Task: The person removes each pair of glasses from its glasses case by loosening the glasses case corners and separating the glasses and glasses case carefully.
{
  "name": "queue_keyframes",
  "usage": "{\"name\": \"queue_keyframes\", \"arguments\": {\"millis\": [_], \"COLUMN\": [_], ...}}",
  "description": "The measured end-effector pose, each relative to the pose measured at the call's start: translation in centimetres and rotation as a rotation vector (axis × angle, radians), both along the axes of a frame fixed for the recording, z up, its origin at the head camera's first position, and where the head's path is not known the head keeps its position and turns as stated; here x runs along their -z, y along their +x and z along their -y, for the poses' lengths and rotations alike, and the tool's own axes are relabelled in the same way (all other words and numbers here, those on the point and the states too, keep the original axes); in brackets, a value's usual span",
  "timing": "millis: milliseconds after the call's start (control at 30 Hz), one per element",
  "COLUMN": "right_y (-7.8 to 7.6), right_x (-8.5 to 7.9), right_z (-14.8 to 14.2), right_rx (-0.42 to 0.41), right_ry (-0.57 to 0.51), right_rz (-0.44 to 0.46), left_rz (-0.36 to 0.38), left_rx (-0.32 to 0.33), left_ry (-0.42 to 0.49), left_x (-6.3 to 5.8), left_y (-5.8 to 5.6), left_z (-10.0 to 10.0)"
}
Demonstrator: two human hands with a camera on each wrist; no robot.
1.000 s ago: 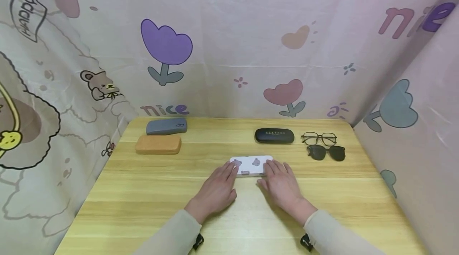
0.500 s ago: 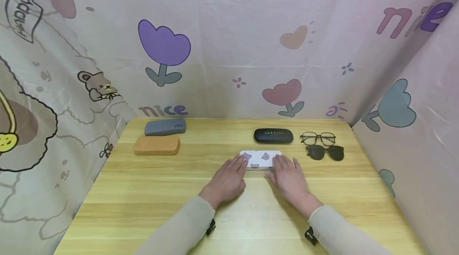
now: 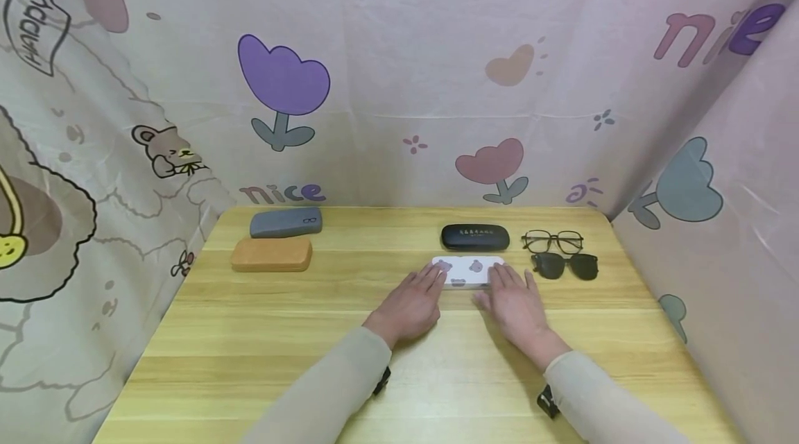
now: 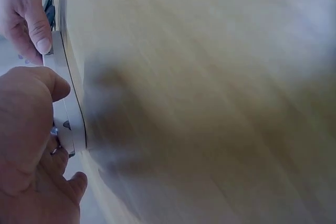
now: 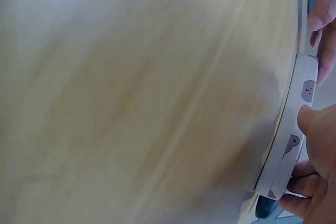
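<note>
A white glasses case (image 3: pixel 460 270) with printed bear heads lies on the table, just in front of a black glasses case (image 3: pixel 475 237). My left hand (image 3: pixel 412 305) touches its left end with outstretched fingers. On the opposite end, the fingers of my right hand (image 3: pixel 517 309) rest on the lid, with the thumb off to the side, short of the front edge. Both wrist views show the white case (image 4: pixel 68 114) low along the wooden surface; in the right one, several fingertips (image 5: pixel 296 203) reach its near end.
Eyeglasses (image 3: pixel 553 242) with dark frames and sunglasses (image 3: pixel 566 266) lie at the right. A grey-blue glasses case (image 3: pixel 286 222) and an orange one (image 3: pixel 272 254) are at the back left of the wooden table (image 3: pixel 250 347). Printed curtains (image 3: pixel 387 83) enclose the back and sides.
Both hands have moved the white glasses case away from me and to the right, closer to the black case. The other cases and the glasses stay where they were.
</note>
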State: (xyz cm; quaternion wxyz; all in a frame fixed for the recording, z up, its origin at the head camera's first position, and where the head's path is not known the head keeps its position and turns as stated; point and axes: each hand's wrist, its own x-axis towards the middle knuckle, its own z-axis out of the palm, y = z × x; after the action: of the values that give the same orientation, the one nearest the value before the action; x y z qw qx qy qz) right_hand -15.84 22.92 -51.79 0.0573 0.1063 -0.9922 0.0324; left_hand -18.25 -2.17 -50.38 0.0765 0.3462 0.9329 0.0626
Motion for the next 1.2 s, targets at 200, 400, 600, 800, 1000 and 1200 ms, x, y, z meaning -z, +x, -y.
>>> {"name": "queue_keyframes", "arguments": {"millis": [200, 400, 600, 800, 1000, 1200], "right_y": [-0.5, -0.7, -0.5, -0.2, -0.2, -0.3], "right_x": [0.0, -0.1, -0.2, -0.3, 0.0, 0.4], "right_z": [-0.7, -0.7, -0.1, 1.4, 2.3, 2.3], "right_rx": [0.036, 0.046, 0.052, -0.004, -0.032, -0.031], "right_ry": [0.007, -0.001, 0.013, -0.014, -0.028, -0.032], "right_rz": [0.009, -0.001, -0.009, -0.012, -0.034, -0.05], "left_rz": [-0.008, 0.021, 0.014, 0.009, 0.003, 0.004], "left_rx": [0.021, -0.004, -0.011, -0.013, -0.014, -0.024], "left_ry": [-0.022, -0.043, -0.067, -0.068, -0.078, -0.068], "left_x": [-0.2, -0.4, -0.2, -0.2, -0.2, -0.3], "left_y": [-0.4, -0.6, -0.7, -0.6, -0.7, -0.6], "left_z": [-1.0, -1.9, -2.3, -2.5, -2.8, -2.5]}}
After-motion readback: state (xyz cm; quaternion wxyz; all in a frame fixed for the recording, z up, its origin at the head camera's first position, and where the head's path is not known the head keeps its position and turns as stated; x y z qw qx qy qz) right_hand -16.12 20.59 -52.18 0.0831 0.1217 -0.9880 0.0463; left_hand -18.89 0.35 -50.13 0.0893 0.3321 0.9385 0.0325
